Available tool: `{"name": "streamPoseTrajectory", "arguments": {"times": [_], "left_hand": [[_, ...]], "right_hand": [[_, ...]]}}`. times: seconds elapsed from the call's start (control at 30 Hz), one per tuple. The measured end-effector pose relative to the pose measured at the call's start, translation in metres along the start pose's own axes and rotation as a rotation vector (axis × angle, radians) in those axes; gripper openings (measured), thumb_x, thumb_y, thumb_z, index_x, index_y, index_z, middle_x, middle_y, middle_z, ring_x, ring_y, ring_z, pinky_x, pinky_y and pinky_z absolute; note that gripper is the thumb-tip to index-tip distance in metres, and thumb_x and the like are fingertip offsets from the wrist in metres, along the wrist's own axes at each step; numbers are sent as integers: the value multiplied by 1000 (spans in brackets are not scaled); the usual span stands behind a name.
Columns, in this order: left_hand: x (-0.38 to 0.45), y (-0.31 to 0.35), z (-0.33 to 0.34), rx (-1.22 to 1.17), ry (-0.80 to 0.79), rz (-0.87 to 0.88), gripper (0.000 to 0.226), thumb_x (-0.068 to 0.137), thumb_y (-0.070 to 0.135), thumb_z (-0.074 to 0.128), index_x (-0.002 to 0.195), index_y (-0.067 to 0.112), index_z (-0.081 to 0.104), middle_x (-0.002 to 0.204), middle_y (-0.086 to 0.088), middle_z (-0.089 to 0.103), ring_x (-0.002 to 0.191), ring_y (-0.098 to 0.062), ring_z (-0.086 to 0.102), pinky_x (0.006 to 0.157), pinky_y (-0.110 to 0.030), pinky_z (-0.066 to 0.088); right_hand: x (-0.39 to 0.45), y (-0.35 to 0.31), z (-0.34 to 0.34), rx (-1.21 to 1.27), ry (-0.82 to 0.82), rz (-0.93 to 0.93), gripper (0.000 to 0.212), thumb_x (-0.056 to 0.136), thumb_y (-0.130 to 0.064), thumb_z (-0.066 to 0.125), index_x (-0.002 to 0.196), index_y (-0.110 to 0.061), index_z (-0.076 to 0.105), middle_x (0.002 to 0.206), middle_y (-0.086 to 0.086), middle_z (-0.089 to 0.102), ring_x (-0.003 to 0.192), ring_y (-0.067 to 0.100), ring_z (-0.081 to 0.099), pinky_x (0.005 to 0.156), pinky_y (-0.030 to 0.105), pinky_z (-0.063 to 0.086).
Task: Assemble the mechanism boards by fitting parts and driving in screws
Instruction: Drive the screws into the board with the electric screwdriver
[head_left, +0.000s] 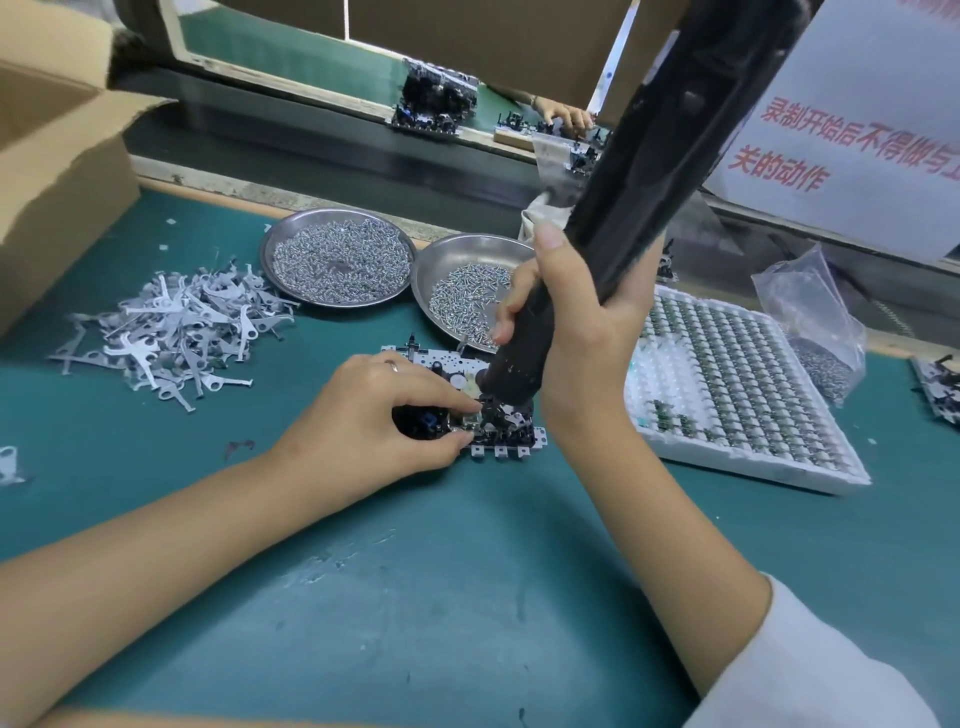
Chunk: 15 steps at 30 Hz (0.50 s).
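Presently mid-screw: right hand (576, 332) gripping driver (623, 208), left hand (374, 415) pinching mechanism board (498, 441); further screws seemingly outstanding.

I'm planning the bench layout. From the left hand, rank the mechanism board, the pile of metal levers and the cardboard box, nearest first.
1. Mechanism board: under the left hand.
2. Pile of metal levers: left of it, farther back.
3. Cardboard box: far left corner.
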<state>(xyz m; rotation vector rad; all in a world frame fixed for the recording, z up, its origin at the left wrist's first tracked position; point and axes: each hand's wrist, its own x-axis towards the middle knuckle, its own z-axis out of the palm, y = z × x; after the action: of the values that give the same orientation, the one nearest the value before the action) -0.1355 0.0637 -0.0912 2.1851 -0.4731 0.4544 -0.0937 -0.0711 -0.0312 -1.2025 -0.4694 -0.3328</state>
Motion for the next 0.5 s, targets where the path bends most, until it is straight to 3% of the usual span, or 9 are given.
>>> {"name": "streamPoseTrajectory", "arguments": {"times": [0.07, 0.17, 0.27, 0.3, 0.37, 0.43, 0.5], "left_hand": [[1, 0, -1, 26, -15, 47, 24, 65, 11, 86, 88, 16, 78, 83, 9, 73, 77, -1, 59, 78, -15, 45], [-1, 3, -2, -42, 9, 18, 33, 66, 22, 85, 98, 21, 74, 86, 12, 71, 82, 3, 60, 80, -6, 41], [1, 3, -5, -179, 195, -114, 27, 78, 32, 65, 104, 38, 65, 93, 18, 67, 86, 6, 59, 82, -5, 39], [3, 2, -6, -195, 278, -144, 24, 82, 32, 60, 105, 39, 63, 96, 16, 67, 87, 7, 58, 82, -5, 39], [6, -1, -11, -212, 404, -164, 21, 88, 31, 52, 106, 37, 61, 97, 12, 67, 87, 5, 57, 82, -5, 39], [7, -3, -13, -229, 464, -159, 20, 91, 30, 47, 105, 39, 58, 96, 14, 65, 86, 3, 58, 81, -7, 41], [6, -5, -13, -207, 481, -140, 21, 93, 29, 45, 105, 43, 55, 96, 16, 64, 86, 4, 58, 84, -11, 43]], "right_hand": [[1, -1, -5, -48, -36, -19, 29, 88, -16, 62, 105, -14, 40, 60, 5, 53, 44, 22, 51, 45, 29, 44], [-9, 2, -18, -169, 36, -108, 45, 86, -27, 59, 125, -18, 37, 85, -5, 58, 76, 10, 60, 71, 28, 50], [-31, 11, -29, -432, 261, -273, 26, 86, -26, 53, 110, -24, 44, 92, -7, 49, 86, 5, 51, 80, 22, 41], [-39, 13, -28, -562, 188, -281, 21, 87, -26, 53, 107, -22, 48, 94, -4, 50, 86, 10, 52, 80, 26, 42], [-53, 19, -21, -930, -234, -290, 30, 89, -30, 54, 113, -13, 59, 105, 8, 57, 94, 23, 56, 83, 38, 46], [-62, 28, -12, -1339, -641, -301, 42, 93, -38, 50, 130, -18, 56, 128, 14, 53, 112, 33, 50, 92, 45, 41], [-66, 26, -1, -1577, -819, -211, 43, 98, -43, 34, 136, -28, 48, 145, 11, 38, 127, 36, 35, 99, 48, 33]]}}
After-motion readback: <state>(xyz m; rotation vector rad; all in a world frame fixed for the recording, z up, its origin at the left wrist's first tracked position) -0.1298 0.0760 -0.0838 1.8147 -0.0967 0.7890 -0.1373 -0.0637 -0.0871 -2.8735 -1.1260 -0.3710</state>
